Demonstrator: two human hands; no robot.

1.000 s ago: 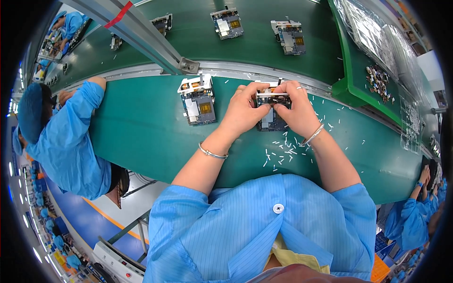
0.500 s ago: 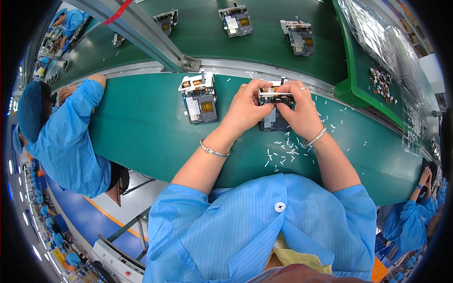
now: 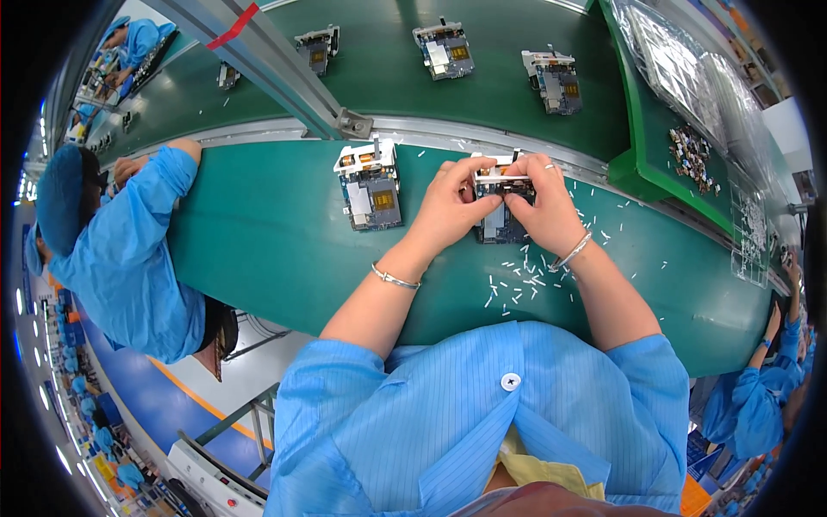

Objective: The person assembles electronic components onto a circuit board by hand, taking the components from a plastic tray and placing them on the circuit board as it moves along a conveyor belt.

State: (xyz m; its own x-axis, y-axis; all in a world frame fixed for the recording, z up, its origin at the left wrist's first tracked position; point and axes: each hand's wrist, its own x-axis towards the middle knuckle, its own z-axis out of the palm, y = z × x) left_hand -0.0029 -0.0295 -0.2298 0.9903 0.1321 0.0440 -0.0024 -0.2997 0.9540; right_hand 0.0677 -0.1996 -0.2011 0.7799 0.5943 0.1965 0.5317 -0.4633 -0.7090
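Note:
Both my hands grip one circuit board assembly with a white frame at its far end, on the green work surface. My left hand is closed on its left side, thumb at the near edge of the frame and fingers at the far edge. My right hand holds the right side the same way, its thumb close to the other thumb. Fingers cover much of the frame, so any small part between them cannot be made out. To the left lies a similar board assembly with a white frame, untouched.
Small white strips lie scattered by my right forearm. Beyond a metal rail, more board assemblies sit on a green belt. A green-edged tray with small parts stands right. Co-workers in blue sit at left and right.
The whole view has shifted slightly, the scene sitting a little lower. My hands keep their grip on the board assembly with almost no movement. A co-worker's hand at far right has lifted.

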